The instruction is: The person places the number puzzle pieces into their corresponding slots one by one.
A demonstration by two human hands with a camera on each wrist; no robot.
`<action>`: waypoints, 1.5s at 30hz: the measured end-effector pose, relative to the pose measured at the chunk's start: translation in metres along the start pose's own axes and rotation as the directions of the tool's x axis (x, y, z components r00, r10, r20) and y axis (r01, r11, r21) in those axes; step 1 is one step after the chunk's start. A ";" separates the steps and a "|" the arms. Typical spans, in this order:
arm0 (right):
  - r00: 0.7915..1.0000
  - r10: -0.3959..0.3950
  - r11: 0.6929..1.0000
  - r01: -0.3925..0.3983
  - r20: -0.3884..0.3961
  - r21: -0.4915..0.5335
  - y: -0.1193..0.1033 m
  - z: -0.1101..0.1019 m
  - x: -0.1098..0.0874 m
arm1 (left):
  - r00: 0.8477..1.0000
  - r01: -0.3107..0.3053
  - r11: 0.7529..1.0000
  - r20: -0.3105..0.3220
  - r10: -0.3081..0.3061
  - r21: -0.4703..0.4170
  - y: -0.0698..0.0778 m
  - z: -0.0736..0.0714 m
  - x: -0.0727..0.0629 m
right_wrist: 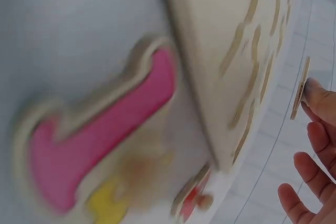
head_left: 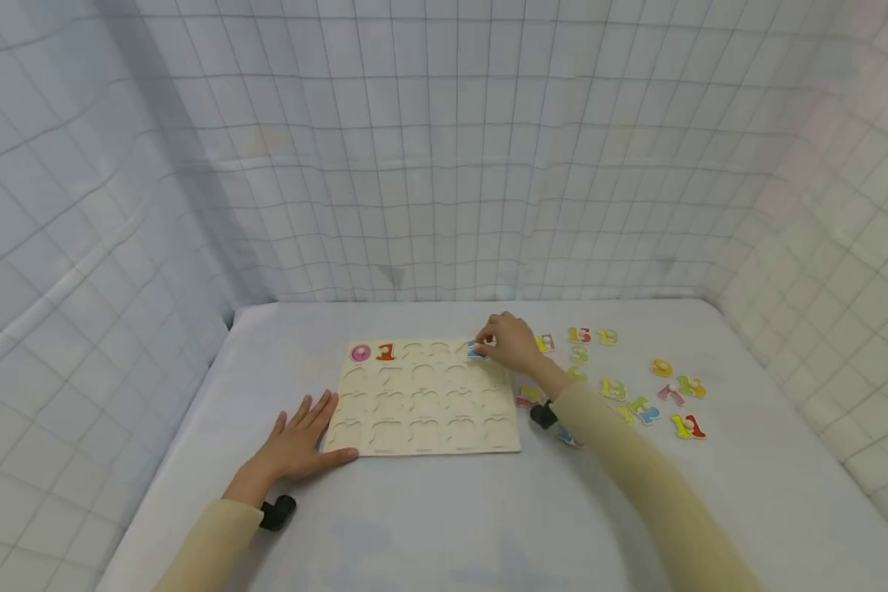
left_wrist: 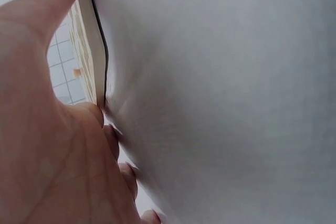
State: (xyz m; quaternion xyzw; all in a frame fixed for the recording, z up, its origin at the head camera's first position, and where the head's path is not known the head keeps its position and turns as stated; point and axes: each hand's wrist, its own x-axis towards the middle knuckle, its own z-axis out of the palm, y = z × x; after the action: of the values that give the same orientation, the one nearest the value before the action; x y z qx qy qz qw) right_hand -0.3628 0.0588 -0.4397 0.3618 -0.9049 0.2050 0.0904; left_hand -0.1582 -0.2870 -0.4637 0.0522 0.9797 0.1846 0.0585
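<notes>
A wooden number puzzle board (head_left: 407, 451) lies flat on the white table. My left hand (head_left: 294, 448) rests with fingers spread at the board's left front corner, the thumb (left_wrist: 52, 3) against its front edge. Over the back right of the board, my right hand (head_left: 514, 344) pinches a blue number piece (head_left: 475, 349) between thumb and fingertips. In the right wrist view this piece (right_wrist: 301, 88) shows edge-on, raised above the board, the other fingers loosely bent. A pink 0 piece (head_left: 360, 353) and a red 1 piece (head_left: 386, 353) sit in the back left recesses.
Several number pieces lie scattered right of the board, including a red 15 (head_left: 580, 335), an orange 0 (head_left: 662, 367) and a yellow-and-red piece (head_left: 688, 426). A large pink piece (right_wrist: 113, 135) lies beside the board's edge. White grid-patterned cloth (head_left: 444, 164) surrounds the table.
</notes>
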 end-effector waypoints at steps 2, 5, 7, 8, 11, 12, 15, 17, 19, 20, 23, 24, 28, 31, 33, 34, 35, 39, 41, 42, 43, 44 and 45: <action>1.000 -0.030 1.000 0.030 0.009 0.003 -0.012 0.010 0.014 | 1.000 -0.004 1.000 -0.001 0.004 0.001 -0.001 0.000 0.003; 0.999 -0.046 0.999 0.046 0.013 -0.018 -0.028 0.022 0.031 | 1.000 -0.013 1.000 0.005 0.013 0.008 -0.002 0.001 0.007; 0.999 -0.033 0.998 0.034 0.022 -0.046 -0.036 0.030 0.040 | 1.000 -0.015 1.000 0.019 0.014 0.018 -0.002 0.000 0.009; 0.999 -0.020 0.998 0.021 0.027 -0.053 -0.039 0.034 0.044 | 1.000 -0.013 1.000 0.024 0.012 0.019 -0.002 0.000 0.009; 0.999 0.014 0.998 -0.011 0.046 -0.068 -0.049 0.043 0.054 | 1.000 -0.009 1.000 0.030 0.009 0.018 0.000 0.000 0.008; 0.999 0.021 0.997 -0.018 0.050 -0.070 -0.052 0.046 0.056 | 1.000 -0.008 1.000 0.027 0.007 0.017 0.000 -0.001 0.006; 0.997 0.041 0.997 -0.036 0.064 -0.071 -0.059 0.052 0.062 | 1.000 -0.007 1.000 0.020 0.006 0.019 0.002 -0.003 0.004; 0.996 0.055 0.995 -0.049 0.073 -0.083 -0.063 0.056 0.066 | 1.000 -0.006 1.000 0.019 0.005 0.019 0.002 -0.004 0.003; 0.993 0.075 0.994 -0.068 0.087 -0.086 -0.066 0.058 0.069 | 1.000 -0.004 1.000 0.023 0.004 0.012 0.002 -0.004 0.003; 0.991 0.088 0.993 -0.079 0.097 -0.090 -0.067 0.059 0.071 | 1.000 -0.003 1.000 0.027 0.003 0.010 0.002 -0.004 0.003; 0.986 0.111 0.989 -0.097 0.124 -0.111 -0.069 0.065 0.073 | 0.999 0.000 1.000 0.039 -0.001 0.006 0.002 -0.003 0.003; 0.984 0.119 0.988 -0.104 0.131 -0.117 -0.070 0.066 0.074 | 0.999 0.002 1.000 0.042 -0.003 0.006 0.003 -0.002 0.003; 0.982 0.134 0.983 -0.115 0.133 -0.145 -0.071 0.070 0.076 | 0.999 0.005 1.000 0.042 -0.006 0.012 0.001 -0.001 0.005; 0.984 0.130 0.984 -0.113 0.118 -0.139 -0.072 0.068 0.078 | 0.999 0.005 1.000 0.033 -0.005 0.007 0.000 0.000 0.006; 0.984 0.131 0.985 -0.116 0.121 -0.127 -0.071 0.067 0.077 | 1.000 -0.002 1.000 0.029 0.002 0.000 0.000 0.001 0.007; 0.983 0.133 0.985 -0.118 0.125 -0.123 -0.071 0.066 0.077 | 1.000 -0.003 1.000 0.031 0.002 0.002 0.000 0.002 0.008; 0.982 0.136 0.986 -0.121 0.130 -0.118 -0.071 0.065 0.076 | 0.999 -0.003 1.000 0.033 0.002 0.007 0.000 0.002 0.009; 0.978 0.152 0.985 -0.136 0.145 -0.110 -0.071 0.063 0.075 | 1.000 -0.006 1.000 0.027 0.006 0.009 -0.002 0.004 0.011; 0.974 0.158 0.984 -0.141 0.161 -0.110 -0.071 0.063 0.075 | 1.000 0.000 1.000 0.024 -0.001 0.015 -0.002 0.004 0.011; 0.973 0.160 0.984 -0.143 0.169 -0.108 -0.072 0.063 0.074 | 1.000 0.000 1.000 0.021 0.000 0.013 -0.002 0.004 0.011; 0.971 0.160 0.984 -0.143 0.177 -0.107 -0.072 0.063 0.074 | 1.000 0.002 1.000 0.023 -0.002 0.019 -0.003 0.004 0.011; 0.970 0.159 0.985 -0.141 0.186 -0.104 -0.072 0.063 0.074 | 1.000 0.003 1.000 0.023 -0.004 0.025 -0.003 0.004 0.011; 0.968 0.158 0.985 -0.141 0.194 -0.103 -0.073 0.063 0.074 | 1.000 0.006 1.000 0.025 -0.007 0.030 -0.003 0.004 0.011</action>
State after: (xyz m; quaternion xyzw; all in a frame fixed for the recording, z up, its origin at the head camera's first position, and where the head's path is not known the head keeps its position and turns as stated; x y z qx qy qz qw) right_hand -0.3671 -0.0620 -0.4506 0.3071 -0.9423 0.1332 -0.0015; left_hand -0.1685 -0.2872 -0.4697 0.0522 0.9817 0.1693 0.0705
